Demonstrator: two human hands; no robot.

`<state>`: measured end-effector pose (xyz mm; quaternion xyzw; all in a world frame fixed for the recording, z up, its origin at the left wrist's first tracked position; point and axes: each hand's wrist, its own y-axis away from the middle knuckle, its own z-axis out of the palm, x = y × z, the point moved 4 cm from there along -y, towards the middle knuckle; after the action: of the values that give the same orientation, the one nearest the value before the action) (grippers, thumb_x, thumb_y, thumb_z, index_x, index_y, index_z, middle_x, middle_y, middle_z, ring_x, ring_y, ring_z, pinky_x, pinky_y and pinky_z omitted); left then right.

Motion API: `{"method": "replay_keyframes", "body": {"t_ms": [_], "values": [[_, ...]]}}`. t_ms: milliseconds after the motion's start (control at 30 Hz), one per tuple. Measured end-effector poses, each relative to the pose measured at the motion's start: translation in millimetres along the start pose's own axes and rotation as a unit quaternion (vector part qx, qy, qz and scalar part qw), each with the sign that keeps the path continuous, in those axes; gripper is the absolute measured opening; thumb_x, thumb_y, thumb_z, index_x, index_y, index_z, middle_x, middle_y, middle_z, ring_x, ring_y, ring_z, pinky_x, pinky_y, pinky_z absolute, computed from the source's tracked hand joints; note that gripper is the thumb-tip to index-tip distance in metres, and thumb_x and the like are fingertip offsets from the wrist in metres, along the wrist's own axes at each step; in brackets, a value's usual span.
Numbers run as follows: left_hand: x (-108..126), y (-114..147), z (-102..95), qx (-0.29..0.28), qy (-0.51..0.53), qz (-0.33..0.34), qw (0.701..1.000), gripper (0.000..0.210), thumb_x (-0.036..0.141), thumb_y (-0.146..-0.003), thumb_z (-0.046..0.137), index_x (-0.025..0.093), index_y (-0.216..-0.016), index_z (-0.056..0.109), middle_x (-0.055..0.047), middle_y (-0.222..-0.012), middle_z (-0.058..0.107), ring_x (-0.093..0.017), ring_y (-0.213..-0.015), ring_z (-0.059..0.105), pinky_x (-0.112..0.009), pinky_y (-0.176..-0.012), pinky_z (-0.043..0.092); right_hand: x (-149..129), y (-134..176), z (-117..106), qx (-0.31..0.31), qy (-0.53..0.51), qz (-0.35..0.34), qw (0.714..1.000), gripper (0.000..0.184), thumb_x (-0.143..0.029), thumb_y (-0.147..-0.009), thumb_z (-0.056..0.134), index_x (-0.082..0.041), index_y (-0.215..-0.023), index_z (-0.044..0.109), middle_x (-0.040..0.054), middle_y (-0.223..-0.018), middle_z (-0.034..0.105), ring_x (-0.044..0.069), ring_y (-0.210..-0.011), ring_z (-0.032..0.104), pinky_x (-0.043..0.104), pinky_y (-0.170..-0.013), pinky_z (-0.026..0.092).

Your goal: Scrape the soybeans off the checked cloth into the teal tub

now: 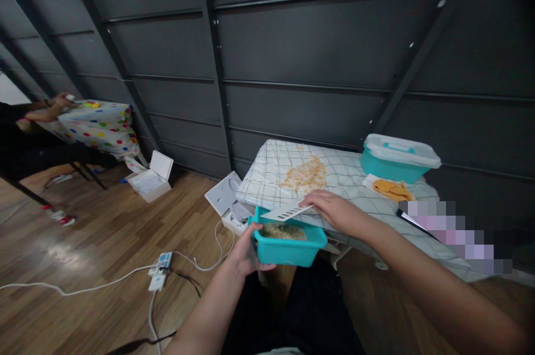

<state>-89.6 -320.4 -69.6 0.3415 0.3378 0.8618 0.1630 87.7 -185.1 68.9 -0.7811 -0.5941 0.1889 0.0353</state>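
At far left we see a co-worker's hand (pixel 62 101) over a smooth cloth (pixel 100 131) printed with round, coloured dots. Nearer, an open white box (pixel 149 186) lies on the wood-grained floor (pixel 121 232), and a plastic power strip (pixel 157 272) trails thin, flexible cables.

Our left hand (pixel 246 249) grips the left end of a teal tub (pixel 290 253), thumb at the rim and fingers beneath. The tub, a rounded rectangle of apparently rigid plastic, is above our lap, just beside the counter's near edge, with pale, coarse grains inside. Our right hand (pixel 330 210) pinches the right end of a thin, flat, slotted white piece (pixel 276 213) over the tub's opening; we cannot tell whether it touches the rim.

We judge the step in hand to be working loose grains into the tub; the next move seems to call for a level tub and a steady slotted piece. Beyond, a crumbly scatter of grains (pixel 307 174) lies on the counter (pixel 345 160), whose pale, checked cover looks soft and quilted. At right sit a lidded teal box (pixel 397 165) and a limp-looking orange item (pixel 390 189).
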Motion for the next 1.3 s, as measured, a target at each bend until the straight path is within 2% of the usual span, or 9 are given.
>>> {"method": "replay_keyframes", "body": {"t_ms": [100, 200, 300, 467, 733, 933, 1000, 1167, 1300], "values": [[-2, -2, 1.0, -0.003, -0.002, -0.005, 1.000, 0.047, 0.052, -0.074, 0.056, 0.022, -0.109, 0.056, -0.011, -0.102, 0.066, -0.029, -0.091, 0.063, -0.048, -0.074, 0.052, 4, 8, -5, 0.016, 0.015, -0.011, 1.000, 0.027, -0.016, -0.093, 0.041, -0.022, -0.106, 0.064, 0.0080, -0.112, 0.067, 0.020, -0.110, 0.058, 0.039, -0.098, 0.043], [-4, -4, 1.4, -0.007, 0.000, -0.005, 1.000, 0.048, 0.053, -0.074, 0.056, 0.022, -0.110, 0.055, -0.011, -0.102, 0.066, -0.030, -0.092, 0.063, -0.049, -0.074, 0.052, 12, 12, -16, 0.063, 0.021, 0.012, 0.998, 0.026, -0.017, -0.092, 0.043, -0.022, -0.106, 0.065, 0.0073, -0.112, 0.068, 0.020, -0.108, 0.061, 0.038, -0.095, 0.046], [-7, -6, 2.8, -0.008, -0.003, -0.012, 1.000, 0.048, 0.054, -0.075, 0.055, 0.022, -0.111, 0.054, -0.010, -0.102, 0.065, -0.030, -0.092, 0.063, -0.048, -0.074, 0.051, 26, 14, -34, 0.118, 0.061, 0.083, 0.988, 0.029, -0.021, -0.093, 0.041, -0.021, -0.111, 0.064, 0.0079, -0.111, 0.070, 0.021, -0.100, 0.065, 0.036, -0.088, 0.050], [-9, -7, 8.2, -0.006, -0.020, -0.002, 1.000, 0.046, 0.053, -0.077, 0.052, 0.022, -0.111, 0.053, -0.009, -0.099, 0.065, -0.029, -0.090, 0.063, -0.048, -0.075, 0.051, 52, 3, -60, 0.164, 0.161, 0.227, 0.946, 0.034, -0.029, -0.096, 0.041, -0.019, -0.122, 0.061, 0.0103, -0.112, 0.070, 0.026, -0.093, 0.067, 0.035, -0.079, 0.049], [-13, -13, 14.4, -0.020, -0.014, -0.022, 0.999, 0.044, 0.051, -0.076, 0.052, 0.022, -0.108, 0.054, -0.010, -0.099, 0.067, -0.028, -0.088, 0.064, -0.045, -0.073, 0.051, 62, -17, -42, 0.070, 0.206, 0.292, 0.931, 0.037, -0.027, -0.098, 0.034, -0.021, -0.128, 0.056, 0.0094, -0.109, 0.071, 0.023, -0.091, 0.067, 0.030, -0.072, 0.044], [-13, -14, 19.8, -0.008, -0.009, -0.024, 1.000, 0.043, 0.051, -0.076, 0.052, 0.022, -0.108, 0.055, -0.010, -0.096, 0.067, -0.029, -0.088, 0.064, -0.046, -0.073, 0.051, 60, 6, -42, 0.078, 0.284, 0.399, 0.869, 0.037, -0.026, -0.098, 0.030, -0.020, -0.127, 0.053, 0.0121, -0.101, 0.072, 0.025, -0.080, 0.068, 0.031, -0.064, 0.043], [-13, -14, 20.7, -0.004, -0.007, -0.029, 1.000, 0.042, 0.051, -0.077, 0.052, 0.021, -0.107, 0.055, -0.010, -0.097, 0.067, -0.029, -0.087, 0.064, -0.047, -0.073, 0.051, 58, 11, -39, 0.068, 0.291, 0.417, 0.858, 0.037, -0.026, -0.098, 0.030, -0.020, -0.126, 0.053, 0.0118, -0.095, 0.072, 0.026, -0.078, 0.068, 0.031, -0.062, 0.043], [-13, -16, 20.3, -0.003, -0.016, -0.021, 1.000, 0.041, 0.051, -0.076, 0.053, 0.022, -0.105, 0.056, -0.009, -0.097, 0.067, -0.029, -0.087, 0.064, -0.048, -0.073, 0.052, 51, 15, -19, 0.034, 0.271, 0.407, 0.872, 0.035, -0.025, -0.098, 0.031, -0.021, -0.125, 0.052, 0.0103, -0.093, 0.072, 0.026, -0.080, 0.069, 0.031, -0.062, 0.043], [-14, -16, 21.1, -0.019, -0.011, -0.029, 0.999, 0.043, 0.051, -0.077, 0.052, 0.020, -0.107, 0.057, -0.011, -0.099, 0.067, -0.029, -0.089, 0.064, -0.046, -0.072, 0.052, 42, 17, -15, 0.013, 0.278, 0.408, 0.870, 0.035, -0.023, -0.097, 0.031, -0.019, -0.126, 0.051, 0.0113, -0.094, 0.072, 0.026, -0.081, 0.069, 0.032, -0.063, 0.044]]}}
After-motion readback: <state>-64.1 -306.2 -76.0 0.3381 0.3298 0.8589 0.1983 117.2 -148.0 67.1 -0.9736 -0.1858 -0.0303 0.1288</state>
